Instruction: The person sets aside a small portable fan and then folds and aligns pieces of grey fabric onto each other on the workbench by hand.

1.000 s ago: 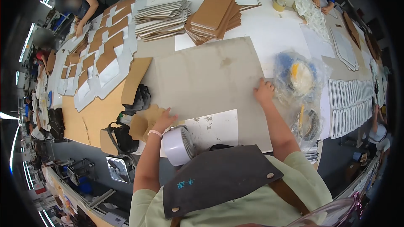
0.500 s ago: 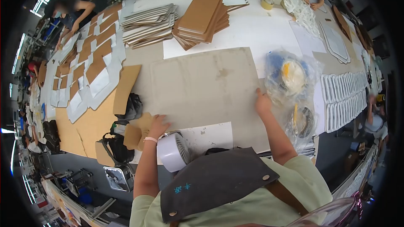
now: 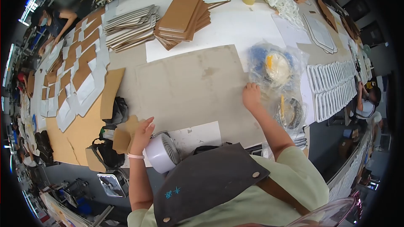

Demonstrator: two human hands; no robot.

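My left hand [image 3: 143, 134] is open, its fingers apart, beside the lilac desk fan [image 3: 163, 153] at the near left edge of the grey board [image 3: 189, 88]. Nothing shows in it. A pink band circles that wrist. My right hand [image 3: 252, 96] rests at the board's right edge with its fingers curled; whether they grip the edge is hidden. Just beyond it lies a clear plastic bag [image 3: 277, 67] with blue, white and yellow contents. Nearer me is a second wrapped roll [image 3: 289, 112]. The board lies flat, with a few stains.
Stacks of white-edged sheets [image 3: 131, 27] and brown boards [image 3: 181, 12] stand at the back. Brown and white pieces [image 3: 82, 65] spread at left. White strips [image 3: 332, 88] line up at right. A black bag [image 3: 108, 152] sits near left. Co-workers are around the tables.
The view has turned, shifting the scene leftward. My left hand has come off the board, drawn left with its fingers raised. My right hand's fingers are now more curled at the board's edge.
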